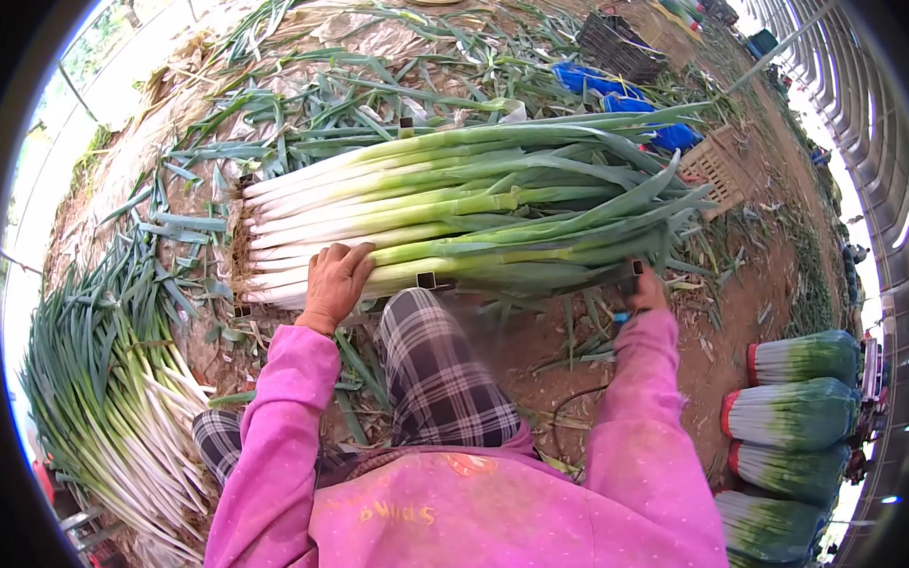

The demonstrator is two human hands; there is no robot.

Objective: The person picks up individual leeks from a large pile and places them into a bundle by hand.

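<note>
A thick row of long green onions (442,201) lies side by side across a low metal stand with square posts (424,280), white root ends to the left and green leaves to the right. My left hand (338,280) rests on the white stalks at the near edge, fingers bent over them. At the leafy end, my right hand (647,289) is at the near side by a dark square post end; whether it grips the leaves or the post is unclear.
Loose green onions (120,392) are heaped at the left. Wrapped bundles (792,412) line the right. Behind lie cut leaves (341,92), a black crate (620,49), a tan crate (717,169) and blue plastic (593,80).
</note>
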